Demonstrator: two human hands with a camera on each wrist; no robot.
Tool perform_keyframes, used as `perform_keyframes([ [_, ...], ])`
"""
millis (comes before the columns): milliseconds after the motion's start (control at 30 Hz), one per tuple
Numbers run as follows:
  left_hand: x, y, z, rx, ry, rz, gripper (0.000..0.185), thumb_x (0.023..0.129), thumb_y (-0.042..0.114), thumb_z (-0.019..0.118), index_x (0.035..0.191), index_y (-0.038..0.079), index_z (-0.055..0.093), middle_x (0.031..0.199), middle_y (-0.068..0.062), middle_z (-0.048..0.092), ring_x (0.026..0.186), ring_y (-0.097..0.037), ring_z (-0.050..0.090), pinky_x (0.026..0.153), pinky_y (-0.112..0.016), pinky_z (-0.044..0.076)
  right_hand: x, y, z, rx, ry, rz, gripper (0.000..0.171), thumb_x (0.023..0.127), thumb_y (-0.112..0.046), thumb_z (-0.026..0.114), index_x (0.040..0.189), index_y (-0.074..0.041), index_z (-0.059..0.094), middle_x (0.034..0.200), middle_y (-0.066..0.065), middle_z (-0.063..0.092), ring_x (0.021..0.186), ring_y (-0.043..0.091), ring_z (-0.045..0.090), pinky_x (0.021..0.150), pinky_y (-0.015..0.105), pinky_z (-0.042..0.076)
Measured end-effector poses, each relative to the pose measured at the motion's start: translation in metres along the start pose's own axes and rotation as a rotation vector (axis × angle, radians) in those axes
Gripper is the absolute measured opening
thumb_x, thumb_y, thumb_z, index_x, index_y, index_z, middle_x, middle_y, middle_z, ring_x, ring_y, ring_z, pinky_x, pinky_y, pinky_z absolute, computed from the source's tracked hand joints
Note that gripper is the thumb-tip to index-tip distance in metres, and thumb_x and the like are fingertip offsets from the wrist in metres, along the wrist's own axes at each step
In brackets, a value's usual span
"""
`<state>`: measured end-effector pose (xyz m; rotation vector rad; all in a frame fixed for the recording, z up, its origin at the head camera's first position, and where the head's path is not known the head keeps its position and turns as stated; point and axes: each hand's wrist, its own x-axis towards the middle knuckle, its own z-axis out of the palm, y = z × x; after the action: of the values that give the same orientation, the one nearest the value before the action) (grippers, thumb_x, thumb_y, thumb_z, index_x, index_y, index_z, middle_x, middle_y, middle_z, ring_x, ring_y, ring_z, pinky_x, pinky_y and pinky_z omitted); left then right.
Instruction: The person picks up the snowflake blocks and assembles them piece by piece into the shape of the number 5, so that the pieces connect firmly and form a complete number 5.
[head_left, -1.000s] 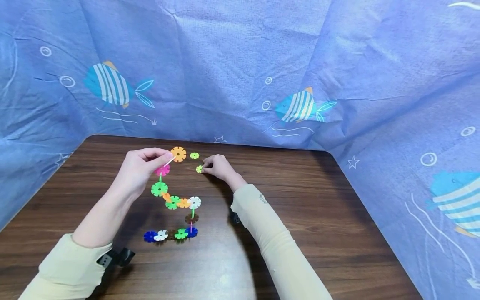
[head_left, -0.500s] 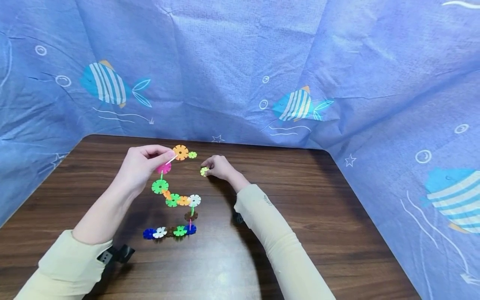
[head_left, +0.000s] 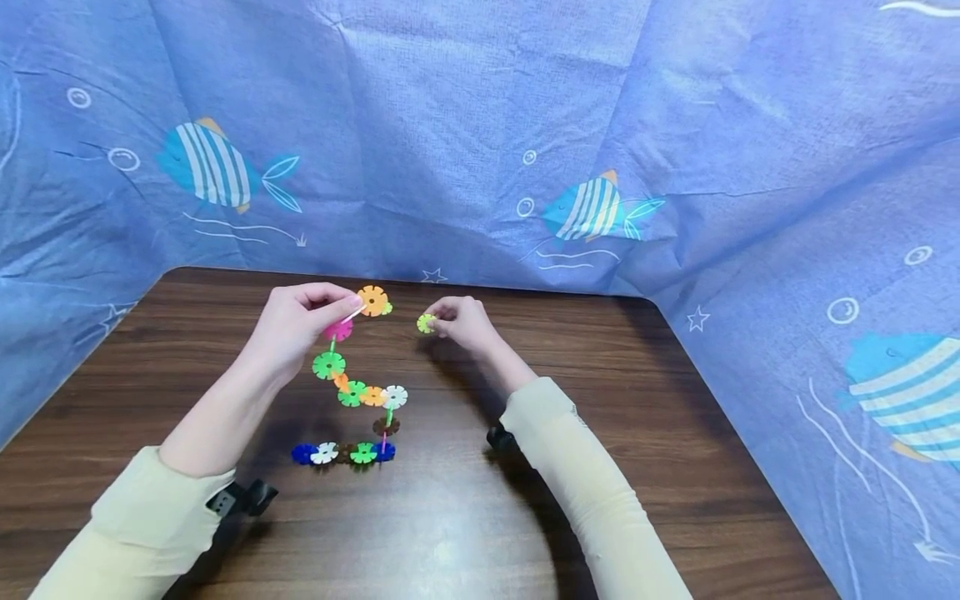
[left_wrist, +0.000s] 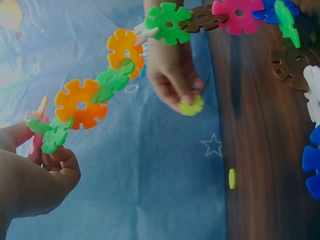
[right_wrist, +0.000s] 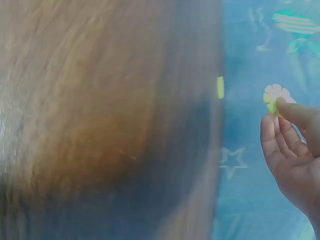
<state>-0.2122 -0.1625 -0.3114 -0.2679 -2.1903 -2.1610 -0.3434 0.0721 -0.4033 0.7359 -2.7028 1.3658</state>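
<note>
My left hand pinches the top of a chain of coloured flower discs, by the pink disc and the orange disc. The chain hangs down in an S, and its lower end of blue, white and green discs lies on the dark wooden table. My right hand pinches a single yellow-green disc, held above the table to the right of the chain's top. In the left wrist view that hand holds the disc behind the chain. The right wrist view shows fingers on the disc.
One more loose yellow-green disc lies on the table just behind the orange disc, seen edge-on in the wrist views. A blue fish-print cloth walls the table at the back and on both sides.
My right hand has picked the yellow-green disc up off the table and carried it up and to the right. My left hand has shifted the chain's top slightly right.
</note>
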Motion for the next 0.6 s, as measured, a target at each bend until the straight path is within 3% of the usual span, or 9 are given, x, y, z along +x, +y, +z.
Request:
perform_keyframes([
  [233,0.006,0.0,0.009,-0.049,-0.012,0.006,0.006,0.084,0.017,0.073,0.081,0.012,0.072,0.054,0.003,0.058,0.05,-0.009,0.051,0.043,-0.022,0.038,-0.015,-0.027,-0.023,0.063,0.091,-0.086,0.012,0.082,-0.004,0.072,0.094,-0.001,0.071,0.083,0.013,0.071,0.076,0.033,0.068,0.065,0.039,0.057],
  [433,0.01,-0.001,0.017,-0.021,-0.022,0.025,0.006,0.085,0.017,0.071,0.081,0.013,0.072,0.056,0.004,0.058,0.051,-0.008,0.051,0.045,-0.022,0.041,-0.031,-0.05,-0.04,0.168,0.144,-0.109,0.012,0.083,-0.008,0.072,0.094,-0.004,0.071,0.085,0.011,0.072,0.071,0.015,0.067,0.064,0.031,0.057],
  [600,0.011,0.001,0.024,0.008,-0.025,0.006,0.006,0.086,0.019,0.071,0.08,0.016,0.072,0.055,0.005,0.056,0.05,-0.008,0.049,0.043,-0.024,0.038,-0.048,-0.07,-0.051,0.195,0.208,-0.167,0.015,0.083,-0.014,0.073,0.095,-0.006,0.071,0.086,0.008,0.071,0.074,0.015,0.066,0.066,0.024,0.055],
])
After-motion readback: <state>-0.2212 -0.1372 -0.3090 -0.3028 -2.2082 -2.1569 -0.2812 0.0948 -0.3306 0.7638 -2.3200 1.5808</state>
